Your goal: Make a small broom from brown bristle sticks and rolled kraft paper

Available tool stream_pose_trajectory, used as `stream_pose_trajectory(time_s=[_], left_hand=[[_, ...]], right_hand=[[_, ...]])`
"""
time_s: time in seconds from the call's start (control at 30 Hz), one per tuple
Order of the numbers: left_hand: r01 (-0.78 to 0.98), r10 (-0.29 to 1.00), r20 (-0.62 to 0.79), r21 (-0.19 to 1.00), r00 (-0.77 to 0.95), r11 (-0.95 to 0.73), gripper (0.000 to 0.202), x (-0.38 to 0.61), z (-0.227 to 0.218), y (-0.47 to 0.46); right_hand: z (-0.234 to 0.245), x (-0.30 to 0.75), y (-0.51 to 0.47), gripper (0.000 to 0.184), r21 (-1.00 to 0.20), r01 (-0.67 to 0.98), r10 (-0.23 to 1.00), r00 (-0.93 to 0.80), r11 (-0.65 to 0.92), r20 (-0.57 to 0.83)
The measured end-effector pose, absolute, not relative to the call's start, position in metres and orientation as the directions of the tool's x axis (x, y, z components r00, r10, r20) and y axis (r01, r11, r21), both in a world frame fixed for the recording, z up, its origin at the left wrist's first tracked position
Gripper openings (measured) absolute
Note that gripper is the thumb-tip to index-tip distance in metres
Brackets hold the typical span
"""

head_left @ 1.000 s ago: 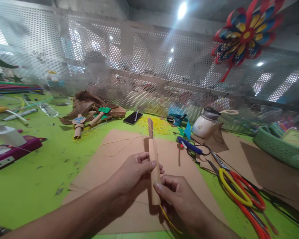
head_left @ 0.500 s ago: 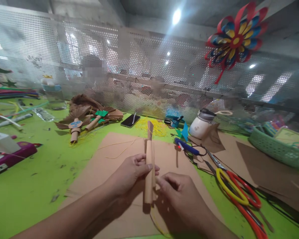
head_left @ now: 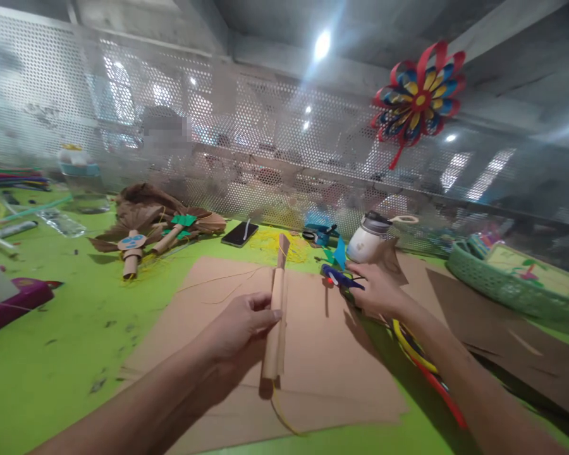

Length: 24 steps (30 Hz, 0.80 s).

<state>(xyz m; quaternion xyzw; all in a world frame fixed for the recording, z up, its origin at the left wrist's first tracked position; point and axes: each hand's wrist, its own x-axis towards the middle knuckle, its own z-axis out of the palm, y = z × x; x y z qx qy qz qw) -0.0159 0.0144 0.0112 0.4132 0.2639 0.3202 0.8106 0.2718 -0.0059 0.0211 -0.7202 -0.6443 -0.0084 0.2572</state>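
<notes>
My left hand [head_left: 239, 328] is closed round a rolled brown paper tube [head_left: 275, 316], held upright above a brown cardboard sheet [head_left: 322, 366]. A yellow string [head_left: 281, 414] hangs from the tube's lower end. My right hand [head_left: 378, 291] is stretched out to the right, with its fingers curled on a blue-handled tool [head_left: 341, 278] that lies on the green table. Whether the tool is lifted I cannot tell.
Red and yellow scissors [head_left: 424, 366] lie under my right forearm. A white jar [head_left: 367, 239], a phone [head_left: 239, 234], yellow string shreds [head_left: 277, 241], brown paper figures [head_left: 146, 230] and a green basket [head_left: 507, 287] stand further back. A perforated metal screen [head_left: 246, 145] closes the back, with a paper pinwheel [head_left: 417, 101] on it.
My right hand has let go of the tube and moved right to the blue-handled tool. The left hand now holds the tube alone. The view has shifted to the right.
</notes>
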Motion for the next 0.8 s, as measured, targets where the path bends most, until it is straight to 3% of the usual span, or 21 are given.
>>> stream_pose_trajectory(time_s=[0.2, 0.37, 0.57, 0.7, 0.8], left_hand=[[-0.324, 0.727, -0.129, 0.833, 0.674, 0.448, 0.028, -0.017, 0.01, 0.017], [-0.337, 0.721, -0.139, 0.813, 0.679, 0.475, 0.035, -0.017, 0.008, 0.018], [-0.369, 0.753, -0.153, 0.798, 0.64, 0.476, 0.032, -0.016, 0.007, 0.017], [-0.364, 0.765, -0.156, 0.808, 0.625, 0.463, 0.031, -0.015, 0.007, 0.015], [-0.322, 0.775, -0.147, 0.85, 0.615, 0.417, 0.028, -0.016, 0.01, 0.015]], right_hand=[[-0.001, 0.259, 0.016, 0.022, -0.199, 0.979, 0.955, 0.103, -0.048, 0.278], [-0.009, 0.26, 0.032, 0.013, -0.163, 0.981, 0.934, 0.156, -0.108, 0.321], [-0.004, 0.269, 0.032, 0.015, -0.326, 0.934, 0.869, 0.279, -0.146, 0.408], [0.016, 0.263, 0.008, 0.018, -0.465, 0.882, 0.82, 0.318, -0.072, 0.476], [0.032, 0.249, -0.022, 0.027, -0.563, 0.826, 0.851, 0.297, -0.002, 0.433]])
